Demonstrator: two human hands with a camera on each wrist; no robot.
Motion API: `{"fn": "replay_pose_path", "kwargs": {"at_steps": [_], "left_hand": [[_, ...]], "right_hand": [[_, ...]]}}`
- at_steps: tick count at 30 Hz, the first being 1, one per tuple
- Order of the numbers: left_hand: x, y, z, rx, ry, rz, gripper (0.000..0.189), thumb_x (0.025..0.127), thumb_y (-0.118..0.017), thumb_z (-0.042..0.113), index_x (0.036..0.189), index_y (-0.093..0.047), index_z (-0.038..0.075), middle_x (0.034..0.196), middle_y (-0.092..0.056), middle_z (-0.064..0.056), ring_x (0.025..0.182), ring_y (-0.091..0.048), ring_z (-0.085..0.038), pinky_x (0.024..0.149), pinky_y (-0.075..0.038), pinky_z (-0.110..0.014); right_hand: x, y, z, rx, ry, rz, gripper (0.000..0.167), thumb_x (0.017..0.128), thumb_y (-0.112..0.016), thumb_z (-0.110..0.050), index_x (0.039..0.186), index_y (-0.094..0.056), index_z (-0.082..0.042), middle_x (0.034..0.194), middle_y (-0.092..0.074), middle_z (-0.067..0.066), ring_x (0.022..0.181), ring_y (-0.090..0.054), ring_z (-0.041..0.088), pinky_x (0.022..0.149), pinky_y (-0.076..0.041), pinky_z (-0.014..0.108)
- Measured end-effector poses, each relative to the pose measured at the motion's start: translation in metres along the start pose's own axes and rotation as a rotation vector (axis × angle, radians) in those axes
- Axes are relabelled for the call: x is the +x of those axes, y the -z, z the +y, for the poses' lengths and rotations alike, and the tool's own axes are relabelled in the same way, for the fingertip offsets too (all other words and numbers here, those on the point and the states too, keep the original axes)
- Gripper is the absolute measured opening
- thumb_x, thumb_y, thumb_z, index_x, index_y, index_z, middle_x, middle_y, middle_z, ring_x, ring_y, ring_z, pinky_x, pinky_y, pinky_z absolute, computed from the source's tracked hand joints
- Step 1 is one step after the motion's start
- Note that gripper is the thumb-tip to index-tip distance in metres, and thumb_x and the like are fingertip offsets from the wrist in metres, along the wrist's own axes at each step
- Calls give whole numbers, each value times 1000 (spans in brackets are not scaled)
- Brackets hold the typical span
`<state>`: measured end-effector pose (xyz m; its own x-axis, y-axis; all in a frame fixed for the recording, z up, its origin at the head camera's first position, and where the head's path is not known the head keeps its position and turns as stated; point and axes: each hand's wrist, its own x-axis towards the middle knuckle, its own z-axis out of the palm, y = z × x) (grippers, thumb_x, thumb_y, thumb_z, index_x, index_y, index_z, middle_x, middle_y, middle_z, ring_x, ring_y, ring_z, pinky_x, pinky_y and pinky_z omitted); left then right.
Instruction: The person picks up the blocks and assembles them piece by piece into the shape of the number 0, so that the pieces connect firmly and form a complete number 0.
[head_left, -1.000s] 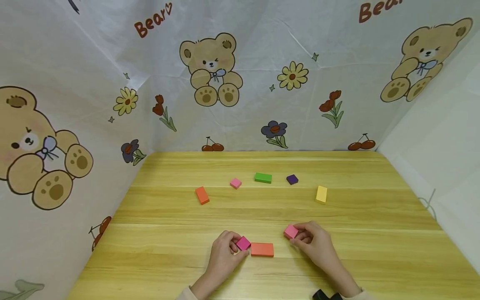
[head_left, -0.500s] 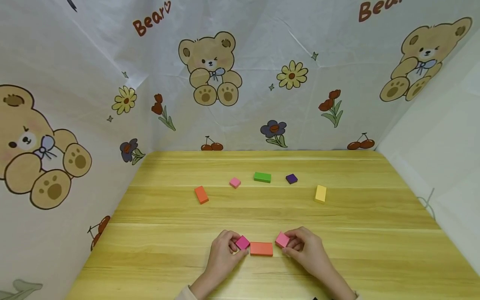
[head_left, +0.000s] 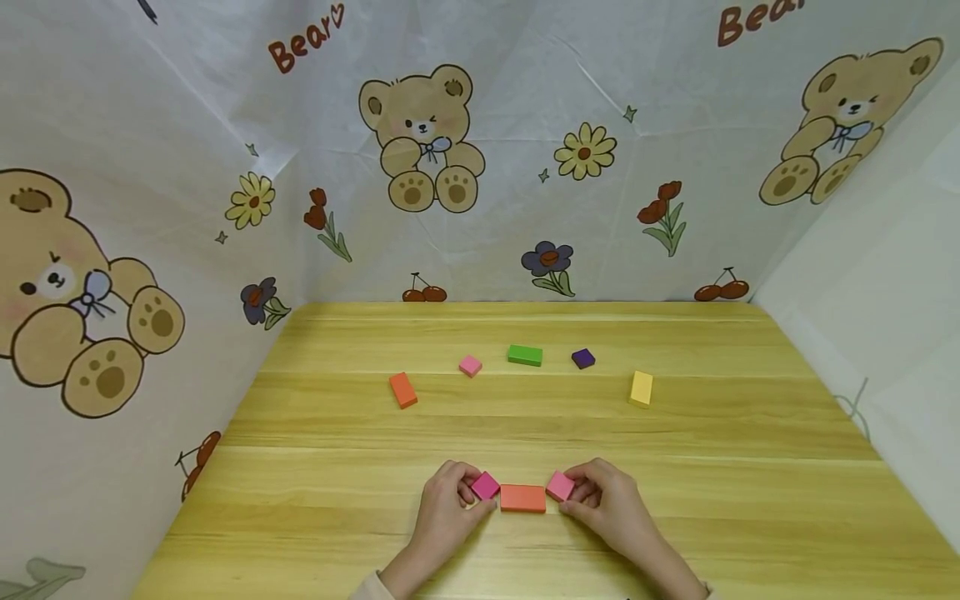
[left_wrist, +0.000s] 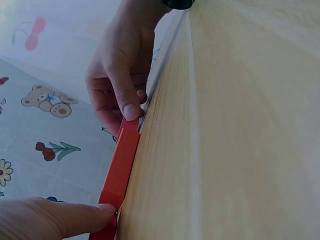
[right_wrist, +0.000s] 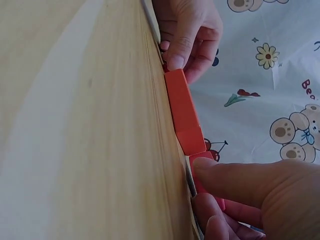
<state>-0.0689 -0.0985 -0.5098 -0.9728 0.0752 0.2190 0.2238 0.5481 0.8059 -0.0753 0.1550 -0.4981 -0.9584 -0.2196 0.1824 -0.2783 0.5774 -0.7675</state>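
Near the front of the table lies a red-orange rectangular block. My left hand pinches a magenta square block, turned cornerwise, at the rectangular block's left end. On the other side my right hand holds a pink square block between thumb and fingers, its corner right at the rectangular block's right end. In the right wrist view, the thumb lies across the pink block, close against the end of the red-orange block. Both square blocks are partly covered by fingers.
Farther back, several blocks lie in a loose arc: an orange one, a small pink one, a green one, a dark purple one and a yellow one. A bear-print cloth hangs behind the wooden table.
My right hand has brought the pink square block leftward and nearer, up to the right end of the red-orange block. My left hand stays in place on the magenta block.
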Motion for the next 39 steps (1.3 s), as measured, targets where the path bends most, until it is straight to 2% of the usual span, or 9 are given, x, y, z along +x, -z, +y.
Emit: {"fn": "replay_pose_path", "kwargs": {"at_steps": [15,22,28,39], "left_hand": [[-1,0,0,5,-1,-2,32,68,-87,7,92,-67,8,84,-60,3,64,-50,0,58,-46,-16],[-1,-1,0,15,-31,19,32,66,-88,6,91,-67,7,83,-60,3,63,-49,0,57,-45,-16],[-1,0,1,7,-6,4,32,67,-88,6,92,-67,7,84,-60,2,64,-50,0,58,-45,-16],[0,0,1,-5,3,-5,33,67,-88,7,92,-67,6,86,-61,2,65,-51,-2,59,-46,-15]], "right_hand": [[0,-2,2,-39,65,19,35,66,-88,-5,95,-69,-5,80,-60,-4,66,-56,-1,54,-45,18],[0,-2,3,-31,67,9,35,67,-88,-7,96,-69,-5,81,-60,-3,66,-56,-1,55,-46,18],[0,-2,3,-24,65,-1,36,67,-88,-9,98,-69,-5,82,-60,-3,66,-58,1,55,-46,18],[0,-2,4,-29,87,-1,39,66,-89,-8,99,-69,-4,83,-60,-3,67,-59,3,55,-46,18]]}}
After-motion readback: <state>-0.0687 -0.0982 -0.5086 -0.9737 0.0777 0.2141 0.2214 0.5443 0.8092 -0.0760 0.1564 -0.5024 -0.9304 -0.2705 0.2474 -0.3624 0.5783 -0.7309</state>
